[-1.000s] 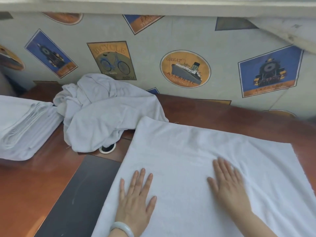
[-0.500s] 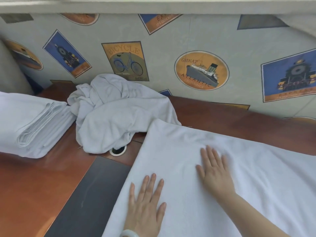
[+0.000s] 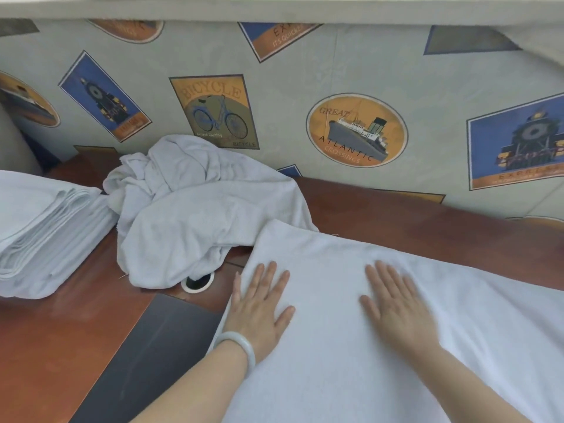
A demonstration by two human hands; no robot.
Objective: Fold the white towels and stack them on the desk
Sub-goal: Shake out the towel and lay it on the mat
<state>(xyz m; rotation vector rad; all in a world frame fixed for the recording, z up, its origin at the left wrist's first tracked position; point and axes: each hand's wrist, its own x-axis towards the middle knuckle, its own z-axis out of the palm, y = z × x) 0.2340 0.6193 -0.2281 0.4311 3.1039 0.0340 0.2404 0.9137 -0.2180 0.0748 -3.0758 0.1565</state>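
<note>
A white towel (image 3: 329, 346) lies spread flat on the wooden desk (image 3: 427, 221), running off to the right. My left hand (image 3: 259, 303), with a pale bangle on the wrist, presses flat on the towel near its left edge. My right hand (image 3: 393, 303) presses flat on it further right, fingers straight and spread. A crumpled heap of white towels (image 3: 195, 215) sits behind the left hand. A stack of folded white towels (image 3: 39, 230) rests at the far left.
A patterned wall (image 3: 305, 71) with poster prints rises right behind the desk. A dark grey inlay (image 3: 152, 346) covers the desk's near left part. A round cable hole (image 3: 197, 282) shows under the heap's front edge.
Both hands slid forward over the flat towel toward its far edge, the left hand moving most. The view shifted a little to the left.
</note>
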